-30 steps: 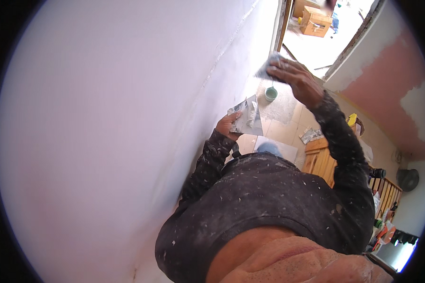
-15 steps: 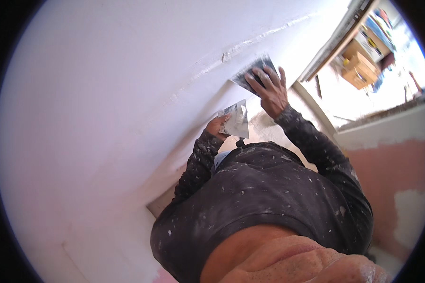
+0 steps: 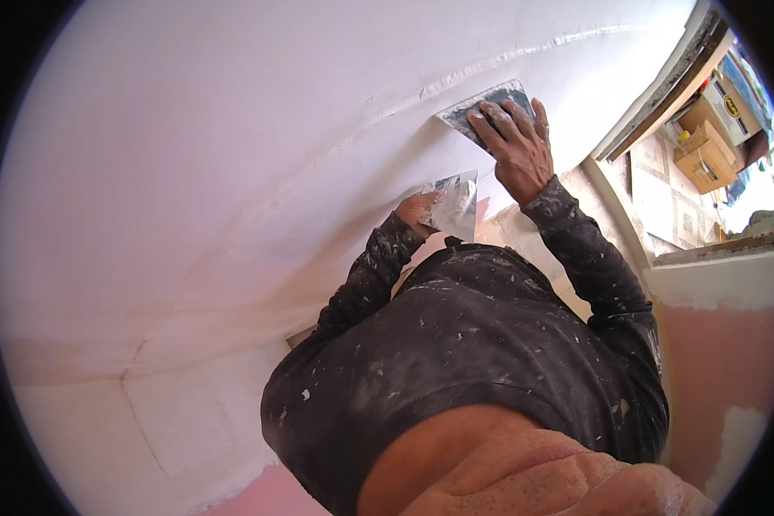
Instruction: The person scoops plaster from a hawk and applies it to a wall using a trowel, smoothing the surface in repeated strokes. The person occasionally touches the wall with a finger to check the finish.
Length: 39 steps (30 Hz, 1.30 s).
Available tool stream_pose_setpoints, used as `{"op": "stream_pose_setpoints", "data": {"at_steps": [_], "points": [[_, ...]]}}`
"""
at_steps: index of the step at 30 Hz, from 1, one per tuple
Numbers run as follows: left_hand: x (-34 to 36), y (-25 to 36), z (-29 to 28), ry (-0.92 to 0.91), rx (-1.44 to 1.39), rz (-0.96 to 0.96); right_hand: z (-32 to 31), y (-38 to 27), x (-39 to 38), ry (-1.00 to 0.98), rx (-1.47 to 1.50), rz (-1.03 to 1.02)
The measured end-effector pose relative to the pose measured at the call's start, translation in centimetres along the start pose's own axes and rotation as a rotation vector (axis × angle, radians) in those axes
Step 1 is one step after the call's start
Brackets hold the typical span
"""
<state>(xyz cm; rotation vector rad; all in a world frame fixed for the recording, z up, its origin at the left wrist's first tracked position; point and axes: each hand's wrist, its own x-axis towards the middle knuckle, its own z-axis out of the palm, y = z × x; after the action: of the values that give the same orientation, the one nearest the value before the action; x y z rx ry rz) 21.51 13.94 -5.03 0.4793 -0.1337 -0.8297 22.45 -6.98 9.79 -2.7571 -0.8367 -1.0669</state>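
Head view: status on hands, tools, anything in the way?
Right hand holding wide blade at white wall. Left hand gripping smeared plate, lower in view. Raised ridge on wall near blade; no obstruction visible.

A broad white wall (image 3: 189,172) spread out on my left. On my right, through a brightly lit opening edged with a worn brown wooden strip (image 3: 678,101), I could see a pale patterned tile floor (image 3: 654,193) and a small brown cardboard box (image 3: 705,162) (another stood just beyond it). Nearer me, a matte pink wall (image 3: 722,344) carried uneven white patches.
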Motion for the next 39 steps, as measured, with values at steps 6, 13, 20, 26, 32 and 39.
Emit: {"op": "stream_pose_setpoints", "data": {"at_steps": [6, 13, 20, 26, 32, 39], "points": [[0.4, -0.7, -0.6, 0.171, 0.235, 0.063, -1.2, -2.5, 2.1, 0.165, 0.014, 0.002], [-0.4, -0.7, -0.4, 0.250, 0.314, -0.038, -0.6, -3.1, -0.9, 0.006, 0.071, -0.038], [-0.8, -1.6, 1.1, 0.264, 0.073, -0.020, -1.8, -5.4, 2.8, 0.154, 0.095, -0.017], [-0.8, -1.4, -0.7, 0.071, 0.125, 0.042, -1.3, -4.0, -2.4, -0.006, 0.131, -0.008], [-0.5, -1.5, -0.4, 0.048, -0.083, -0.075, -0.8, 0.5, 1.5, 0.168, -0.009, 0.026], [-0.9, -1.5, -0.6, 0.125, 0.114, 0.022, 0.9, 1.5, -3.3, 0.071, 0.034, 0.027]]}}
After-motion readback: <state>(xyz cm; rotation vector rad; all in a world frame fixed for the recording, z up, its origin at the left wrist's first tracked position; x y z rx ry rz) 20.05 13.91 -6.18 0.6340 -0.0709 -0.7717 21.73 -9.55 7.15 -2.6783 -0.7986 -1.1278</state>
